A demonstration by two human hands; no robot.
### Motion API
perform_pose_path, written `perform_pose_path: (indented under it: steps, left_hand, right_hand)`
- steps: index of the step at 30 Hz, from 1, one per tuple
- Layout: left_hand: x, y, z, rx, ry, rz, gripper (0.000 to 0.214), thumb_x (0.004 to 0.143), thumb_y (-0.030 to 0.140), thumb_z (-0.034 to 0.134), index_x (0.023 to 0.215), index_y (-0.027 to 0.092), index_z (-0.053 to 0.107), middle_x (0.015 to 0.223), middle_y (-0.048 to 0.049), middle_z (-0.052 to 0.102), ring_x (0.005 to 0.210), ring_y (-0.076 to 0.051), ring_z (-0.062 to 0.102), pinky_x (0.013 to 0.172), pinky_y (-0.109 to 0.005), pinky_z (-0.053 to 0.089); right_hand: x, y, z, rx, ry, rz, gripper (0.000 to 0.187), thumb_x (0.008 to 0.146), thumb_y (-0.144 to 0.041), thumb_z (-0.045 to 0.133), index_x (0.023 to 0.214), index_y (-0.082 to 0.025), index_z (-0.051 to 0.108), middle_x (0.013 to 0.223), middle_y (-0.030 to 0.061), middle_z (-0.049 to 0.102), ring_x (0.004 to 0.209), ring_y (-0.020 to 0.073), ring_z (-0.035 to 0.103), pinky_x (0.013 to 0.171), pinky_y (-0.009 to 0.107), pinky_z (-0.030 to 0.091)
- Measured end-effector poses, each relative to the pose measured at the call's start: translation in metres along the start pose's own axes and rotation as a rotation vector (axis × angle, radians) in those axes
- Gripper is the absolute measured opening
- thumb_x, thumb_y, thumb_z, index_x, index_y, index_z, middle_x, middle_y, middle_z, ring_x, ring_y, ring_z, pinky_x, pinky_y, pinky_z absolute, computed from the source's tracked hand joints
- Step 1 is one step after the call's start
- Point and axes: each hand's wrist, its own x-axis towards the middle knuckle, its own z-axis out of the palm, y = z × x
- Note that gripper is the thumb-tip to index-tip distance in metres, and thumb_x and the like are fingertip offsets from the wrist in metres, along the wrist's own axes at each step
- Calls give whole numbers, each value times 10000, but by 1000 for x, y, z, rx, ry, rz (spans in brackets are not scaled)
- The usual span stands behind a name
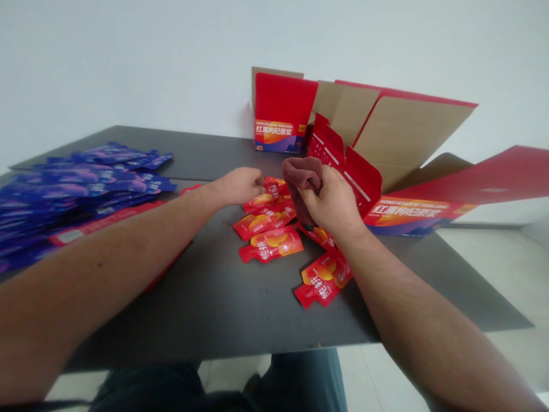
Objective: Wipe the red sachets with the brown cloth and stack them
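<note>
Several red and orange pouches (271, 244) lie scattered on the dark grey table (214, 297). My left hand (238, 185) reaches over the far pouches with its fingers curled onto one red pouch (271, 186). My right hand (332, 203) is closed around a dark red cloth (301, 174), held just above the pouches. One more pouch (325, 278) lies under my right forearm.
A pile of blue pouches (77, 186) covers the table's left side, on a flat red sheet (107, 220). An opened red cardboard box (386, 143) lies at the back right, and a small red box (279, 114) stands against the white wall. The table's front edge is near my lap.
</note>
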Motion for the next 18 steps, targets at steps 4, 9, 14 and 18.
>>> perform_pose_path:
  steps: [4,9,14,18]
  left_hand:
    - [-22,-5,-14,-132,102,-91,287,968,361,607,1091,165,777,992,-89,831,840,-219,737,711,-305,518]
    - [-65,-12,-16,-593,274,-261,191,933,386,672,951,205,730,810,-44,776,673,-184,659,602,-293,483]
    - [-106,3,1,-1098,202,-391,70,901,282,672,869,223,651,776,-27,743,641,-173,673,642,-322,562]
    - [-124,17,13,-1252,140,-395,99,883,285,703,835,230,636,726,-4,696,594,-147,622,584,-293,515]
  right_hand:
    - [-1,-5,-3,-11,-38,5,206,973,-334,653,1133,-204,666,1142,167,784,1076,356,725,900,465,568]
    - [-4,-15,-6,31,-99,-48,246,1002,-312,607,1203,-187,674,1167,170,780,1111,357,726,937,465,550]
    - [-16,-34,-6,54,-158,-100,177,960,-324,630,1075,-198,677,1045,136,754,983,319,715,863,439,555]
    - [-26,-50,-7,52,-241,-170,218,944,-275,626,1147,-212,675,1093,133,755,1035,325,702,910,462,575]
